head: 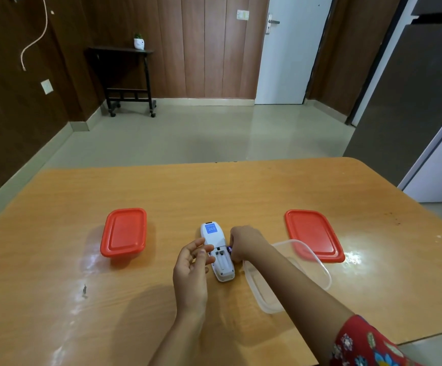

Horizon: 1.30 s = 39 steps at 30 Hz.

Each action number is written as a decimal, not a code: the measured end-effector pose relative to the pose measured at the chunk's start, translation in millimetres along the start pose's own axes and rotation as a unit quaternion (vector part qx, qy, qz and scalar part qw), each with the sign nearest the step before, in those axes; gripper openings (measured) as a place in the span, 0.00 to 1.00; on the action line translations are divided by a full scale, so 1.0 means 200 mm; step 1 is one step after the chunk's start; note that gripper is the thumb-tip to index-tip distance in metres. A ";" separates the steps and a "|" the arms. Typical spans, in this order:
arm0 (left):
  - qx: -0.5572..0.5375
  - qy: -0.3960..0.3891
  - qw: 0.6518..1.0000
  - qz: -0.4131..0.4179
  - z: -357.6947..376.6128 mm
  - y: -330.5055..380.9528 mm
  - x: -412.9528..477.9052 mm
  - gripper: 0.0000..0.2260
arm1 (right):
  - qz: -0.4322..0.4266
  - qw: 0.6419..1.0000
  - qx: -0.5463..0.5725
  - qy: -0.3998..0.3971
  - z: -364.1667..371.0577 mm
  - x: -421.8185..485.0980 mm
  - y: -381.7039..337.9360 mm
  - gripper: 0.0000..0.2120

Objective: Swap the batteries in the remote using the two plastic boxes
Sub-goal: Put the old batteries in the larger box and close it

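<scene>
My right hand [243, 243] pinches a battery [230, 250] at the remote's [217, 250] open bay; left hand [192, 262] lies loose, empty, steadying. I judge seating comes next — align polarity, press down — open box [320, 270] alongside.

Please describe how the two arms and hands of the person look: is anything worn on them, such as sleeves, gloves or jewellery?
Both hands are bare: no gloves, and no ring, watch or bracelet can be seen on the left hand or the right hand. The left forearm is uncovered as far as the picture edge. The right arm is bare up to a short red sleeve with a floral print in white, blue, green and yellow.
</scene>
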<state>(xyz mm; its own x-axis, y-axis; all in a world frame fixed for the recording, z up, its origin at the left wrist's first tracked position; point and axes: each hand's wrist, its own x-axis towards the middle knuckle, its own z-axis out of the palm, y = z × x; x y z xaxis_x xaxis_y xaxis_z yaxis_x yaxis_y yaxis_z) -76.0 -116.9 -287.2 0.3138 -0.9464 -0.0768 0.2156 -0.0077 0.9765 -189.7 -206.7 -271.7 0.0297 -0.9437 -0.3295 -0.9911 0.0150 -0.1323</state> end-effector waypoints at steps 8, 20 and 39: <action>0.010 -0.012 1.000 -0.006 0.02 -0.02 0.01 0.10 | 0.015 0.990 0.129 0.053 -0.02 0.00 0.06 0.10; 0.021 -0.053 0.998 -0.013 0.13 -0.04 -0.04 0.09 | 0.087 0.942 0.319 0.052 -0.03 -0.43 0.49 0.12; 0.109 -0.095 0.988 0.051 0.15 -0.07 -0.09 0.09 | 0.279 0.934 0.180 0.135 -0.09 -0.02 0.80 0.42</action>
<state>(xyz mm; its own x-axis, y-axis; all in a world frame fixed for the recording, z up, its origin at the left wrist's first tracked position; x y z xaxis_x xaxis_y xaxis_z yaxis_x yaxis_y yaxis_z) -112.1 -109.3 -294.2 0.1402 -0.9892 0.0427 -0.0185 0.0405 0.9990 -350.7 -206.7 -274.7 -0.5593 -0.8044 -0.2004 -0.7334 0.5928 -0.3327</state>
